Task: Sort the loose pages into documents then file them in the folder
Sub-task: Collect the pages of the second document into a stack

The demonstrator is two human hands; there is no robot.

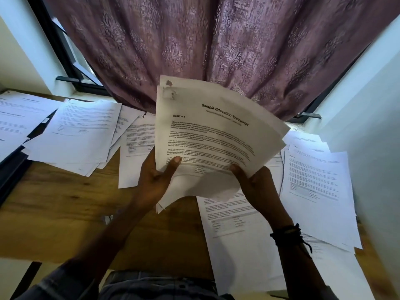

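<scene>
We're mid-sort, judging by the layout. Our left hand (154, 180) and right hand (258, 189) both clamp the bottom edge of a fanned sheaf of pages (212, 144), held up off the wooden desk (65, 208); top sheet reads "Sample Education Transcript", Section 1, corners punched or stapled, can't tell which. Left of the sheaf: an overlapping pile of pages (80, 135), and past that a dark folder (13, 167) at the desk's edge with more sheets on it. Under and right of the sheaf: single pages and a right-hand pile (313, 182), loosely squared. So grouping looks partly done; filing apparently not started, though the folder's contents are unclear. Behind the sheaf hangs a mauve patterned curtain (216, 44) over a dark-framed window (71, 68), white walls either side. Black wristbands (287, 234) on our right wrist.
</scene>
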